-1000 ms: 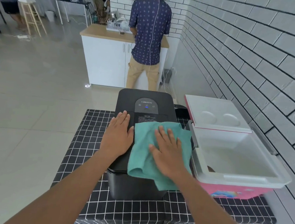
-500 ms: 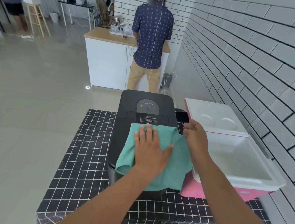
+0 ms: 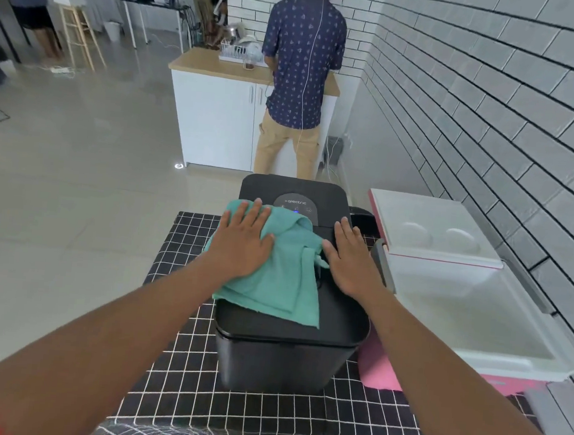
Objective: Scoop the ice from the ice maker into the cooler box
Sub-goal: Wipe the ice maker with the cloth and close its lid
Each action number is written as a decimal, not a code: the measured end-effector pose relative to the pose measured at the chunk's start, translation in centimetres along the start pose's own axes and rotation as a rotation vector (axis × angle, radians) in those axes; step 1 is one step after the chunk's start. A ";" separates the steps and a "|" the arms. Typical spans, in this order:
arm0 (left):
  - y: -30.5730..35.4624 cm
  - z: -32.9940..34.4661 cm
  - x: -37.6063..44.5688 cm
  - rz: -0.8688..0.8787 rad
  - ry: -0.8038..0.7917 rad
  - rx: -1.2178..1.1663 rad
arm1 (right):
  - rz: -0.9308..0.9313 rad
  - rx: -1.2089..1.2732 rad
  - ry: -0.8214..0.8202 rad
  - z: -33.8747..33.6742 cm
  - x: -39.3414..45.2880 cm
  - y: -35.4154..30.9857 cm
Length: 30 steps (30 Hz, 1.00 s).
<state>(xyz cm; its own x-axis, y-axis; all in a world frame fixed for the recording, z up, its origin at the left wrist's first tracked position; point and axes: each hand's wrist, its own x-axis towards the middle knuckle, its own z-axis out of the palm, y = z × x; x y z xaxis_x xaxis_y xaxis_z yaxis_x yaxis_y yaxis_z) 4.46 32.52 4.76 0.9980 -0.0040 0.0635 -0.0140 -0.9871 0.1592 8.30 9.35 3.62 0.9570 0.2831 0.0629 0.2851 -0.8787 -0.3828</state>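
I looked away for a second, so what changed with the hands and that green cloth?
The left hand took over the green cloth and slid it to the ice maker's left side. The right hand let go and now rests flat on the lid. The cooler box stays open.

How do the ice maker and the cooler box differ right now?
The ice maker is black with its lid down; the cooler box is pink and white with its lid swung open. A green cloth lies on the ice maker, pressed by the left hand, with the right hand flat beside it; nothing touches the cooler box. Both stand side by side on the checked tablecloth.
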 end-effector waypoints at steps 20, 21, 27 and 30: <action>3.1 1.4 -3.7 -0.123 0.083 0.040 | -0.093 -0.038 0.020 -0.1 -0.2 0.4; 3.7 1.7 -4.6 -0.149 0.092 0.038 | -0.097 -0.020 0.017 -0.1 -0.2 0.5; 9.4 2.7 -8.4 -0.300 0.085 0.047 | -0.134 0.386 -0.050 -0.5 -1.5 2.1; 13.0 3.3 -8.4 -0.331 0.074 0.038 | -0.097 0.746 -0.063 -1.1 -3.3 3.2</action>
<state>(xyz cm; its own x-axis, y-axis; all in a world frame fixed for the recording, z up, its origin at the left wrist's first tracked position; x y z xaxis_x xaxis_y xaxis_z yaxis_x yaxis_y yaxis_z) -3.95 19.20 3.03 0.9409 0.3276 0.0861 0.3134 -0.9383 0.1460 6.12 5.21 3.24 0.9183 0.3869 0.0843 0.2353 -0.3619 -0.9020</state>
